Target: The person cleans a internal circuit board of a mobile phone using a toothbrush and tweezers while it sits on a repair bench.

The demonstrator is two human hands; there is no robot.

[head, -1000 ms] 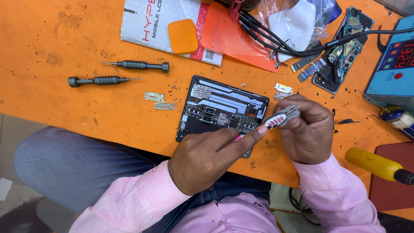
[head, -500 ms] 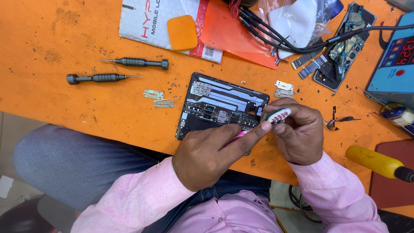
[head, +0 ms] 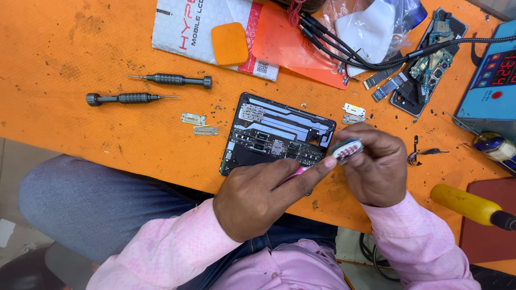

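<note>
Two hands meet over an orange desk (head: 80, 48): the left hand (head: 263, 196) pinches a pink-handled toothbrush (head: 344, 151), its forefinger laid along the handle, while the right hand (head: 376, 169) curls shut around a small part at the bristles. Against the frame half a second earlier, both hands sit almost unchanged, just right of the opened black phone chassis (head: 277, 134), which lies where it did. Two dark screwdrivers (head: 131, 98) rest parallel at left, two small metal plates (head: 193, 118) beside the chassis, two more (head: 353, 110) near its upper right corner.
</note>
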